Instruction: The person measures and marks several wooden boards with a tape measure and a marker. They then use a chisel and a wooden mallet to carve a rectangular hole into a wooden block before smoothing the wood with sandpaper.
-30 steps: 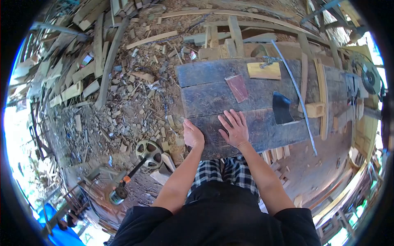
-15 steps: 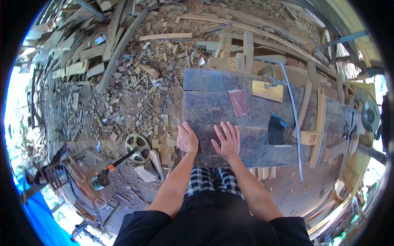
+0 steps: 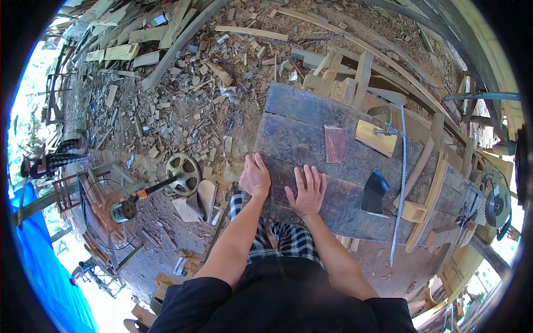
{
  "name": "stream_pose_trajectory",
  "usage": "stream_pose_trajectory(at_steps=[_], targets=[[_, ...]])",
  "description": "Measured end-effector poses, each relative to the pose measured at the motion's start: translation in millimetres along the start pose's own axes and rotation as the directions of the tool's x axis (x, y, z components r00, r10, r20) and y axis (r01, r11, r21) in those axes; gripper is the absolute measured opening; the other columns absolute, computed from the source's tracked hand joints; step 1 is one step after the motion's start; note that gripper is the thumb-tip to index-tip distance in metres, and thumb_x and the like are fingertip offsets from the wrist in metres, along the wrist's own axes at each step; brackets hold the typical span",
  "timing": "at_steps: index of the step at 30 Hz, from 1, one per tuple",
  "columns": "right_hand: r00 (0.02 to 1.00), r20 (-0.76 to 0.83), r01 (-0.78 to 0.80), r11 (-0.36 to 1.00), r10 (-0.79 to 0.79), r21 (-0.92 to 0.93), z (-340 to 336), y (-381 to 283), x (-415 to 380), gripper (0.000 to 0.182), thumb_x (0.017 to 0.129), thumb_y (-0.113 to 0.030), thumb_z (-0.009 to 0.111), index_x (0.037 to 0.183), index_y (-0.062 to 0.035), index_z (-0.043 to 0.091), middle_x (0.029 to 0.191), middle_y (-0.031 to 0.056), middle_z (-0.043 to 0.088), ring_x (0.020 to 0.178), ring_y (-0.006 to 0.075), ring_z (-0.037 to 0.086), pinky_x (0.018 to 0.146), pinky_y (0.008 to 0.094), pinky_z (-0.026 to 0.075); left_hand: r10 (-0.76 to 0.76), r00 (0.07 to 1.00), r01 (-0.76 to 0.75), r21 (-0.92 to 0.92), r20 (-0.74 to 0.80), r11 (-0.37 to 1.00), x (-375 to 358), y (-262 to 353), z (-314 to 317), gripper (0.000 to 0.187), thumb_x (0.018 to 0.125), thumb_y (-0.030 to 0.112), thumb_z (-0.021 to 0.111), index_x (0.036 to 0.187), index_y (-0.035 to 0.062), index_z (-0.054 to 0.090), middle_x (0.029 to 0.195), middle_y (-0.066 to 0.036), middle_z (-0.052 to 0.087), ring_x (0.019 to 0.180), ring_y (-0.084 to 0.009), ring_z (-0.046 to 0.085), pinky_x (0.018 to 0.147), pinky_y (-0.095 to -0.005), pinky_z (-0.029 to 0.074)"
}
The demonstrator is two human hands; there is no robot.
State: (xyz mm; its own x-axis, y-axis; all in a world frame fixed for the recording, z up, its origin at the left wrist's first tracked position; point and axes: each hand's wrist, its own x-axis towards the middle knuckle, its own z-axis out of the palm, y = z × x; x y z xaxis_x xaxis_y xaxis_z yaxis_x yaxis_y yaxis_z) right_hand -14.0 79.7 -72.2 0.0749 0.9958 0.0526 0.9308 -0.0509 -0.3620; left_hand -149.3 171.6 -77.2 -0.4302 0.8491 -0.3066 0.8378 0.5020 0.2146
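My left hand rests on the left edge of the dark wooden table, fingers bent at the rim, holding the table edge. To its right, my right hand lies on the tabletop with its fingers spread and nothing in it. Above and right of that hand is a reddish sheet. A yellowish wooden block with a metal clamp-like tool on it lies farther right. A black curved piece sits nearer the front, beside a long pale strip.
A standing fan with a round wheel-like base is at the left. Wood scraps cover the ground beyond the table. A circular saw stands at the far right. Another person is at the far left.
The view has turned, so the table now appears slanted, its right end lower. Both hands keep their places on the table. One leg now shows beside the table's left edge.
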Motion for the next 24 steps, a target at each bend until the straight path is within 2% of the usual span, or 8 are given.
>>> stream_pose_trajectory(at_steps=[2,9,11,19,21,22,23,24], targets=[[1.000,-0.001,0.001,1.000,-0.001,0.002,0,0,0,0.058,0.090,-0.048,0.056,0.138,-0.0169,0.050,0.146,0.0094,0.041,0.138,0.0294,0.032,0.115,0.0534,0.018,0.036,0.995,-0.038,-0.029,-0.088,0.999,0,-2,4,0.051,0.101,0.048,0.031,0.118,0.0078,0.056,0.099,-0.017,0.069,0.083,-0.0393,0.066,0.068,-0.0498,0.050],[1.000,-0.009,0.006,1.000,-0.005,0.027,-2,0,1,0.056,0.090,-0.046,0.057,0.137,-0.0155,0.052,0.144,0.0108,0.042,0.137,0.0303,0.033,0.115,0.0538,0.020,0.014,0.998,-0.013,0.027,-0.053,1.000,0,3,0,0.048,0.100,0.049,0.030,0.112,0.0100,0.056,0.093,-0.018,0.069,0.081,-0.0394,0.066,0.067,-0.0506,0.050],[1.000,-0.011,-0.008,0.999,0.008,0.035,0,0,1,0.056,0.090,-0.045,0.057,0.137,-0.0160,0.052,0.144,0.0102,0.042,0.137,0.0298,0.033,0.114,0.0540,0.020,-0.039,0.999,0.039,0.018,0.024,0.999,0,7,-6,0.055,0.101,0.051,0.025,0.121,0.0090,0.055,0.099,-0.022,0.068,0.089,-0.0422,0.065,0.074,-0.0527,0.050],[0.998,-0.040,-0.052,0.994,0.056,0.096,-1,0,2,0.049,0.091,-0.040,0.058,0.135,-0.0188,0.054,0.143,0.0079,0.045,0.136,0.0275,0.036,0.114,0.0528,0.023,-0.020,0.999,0.020,-0.003,0.028,1.000,0,5,-4,0.055,0.100,0.053,0.023,0.117,0.0105,0.054,0.098,-0.021,0.068,0.091,-0.0437,0.064,0.077,-0.0541,0.049],[0.997,-0.060,-0.047,0.995,0.052,0.093,-2,2,2,0.046,0.091,-0.037,0.058,0.134,-0.0199,0.055,0.141,0.0074,0.047,0.133,0.0262,0.041,0.113,0.0500,0.026,-0.037,0.999,0.037,0.007,-0.029,0.999,0,6,-1,0.048,0.100,0.052,0.027,0.113,0.0136,0.054,0.099,-0.017,0.068,0.088,-0.0411,0.065,0.074,-0.0524,0.049],[0.990,-0.084,-0.104,0.991,0.112,0.089,-2,1,0,0.046,0.091,-0.037,0.058,0.134,-0.0199,0.055,0.141,0.0074,0.047,0.133,0.0262,0.041,0.113,0.0500,0.026,-0.061,0.996,0.057,0.047,0.067,0.997,1,8,-5,0.051,0.100,0.053,0.024,0.120,0.0148,0.052,0.104,-0.018,0.068,0.093,-0.0425,0.064,0.078,-0.0534,0.048],[0.991,-0.102,-0.076,0.992,0.087,0.103,-2,1,1,0.044,0.091,-0.037,0.058,0.132,-0.0200,0.057,0.139,0.0074,0.049,0.132,0.0262,0.042,0.113,0.0482,0.028,0.012,0.996,-0.018,0.065,0.089,0.998,0,12,-9,0.051,0.100,0.053,0.024,0.120,0.0148,0.052,0.104,-0.018,0.068,0.093,-0.0425,0.064,0.078,-0.0534,0.048],[0.990,-0.123,-0.057,0.993,0.070,0.107,-1,3,1,0.042,0.092,-0.037,0.057,0.130,-0.0201,0.058,0.138,0.0073,0.051,0.131,0.0261,0.044,0.113,0.0465,0.029,-0.017,0.998,0.014,0.053,0.062,0.998,-3,15,-12,0.054,0.100,0.054,0.023,0.122,0.0140,0.051,0.105,-0.019,0.067,0.095,-0.0437,0.063,0.078,-0.0540,0.048]])
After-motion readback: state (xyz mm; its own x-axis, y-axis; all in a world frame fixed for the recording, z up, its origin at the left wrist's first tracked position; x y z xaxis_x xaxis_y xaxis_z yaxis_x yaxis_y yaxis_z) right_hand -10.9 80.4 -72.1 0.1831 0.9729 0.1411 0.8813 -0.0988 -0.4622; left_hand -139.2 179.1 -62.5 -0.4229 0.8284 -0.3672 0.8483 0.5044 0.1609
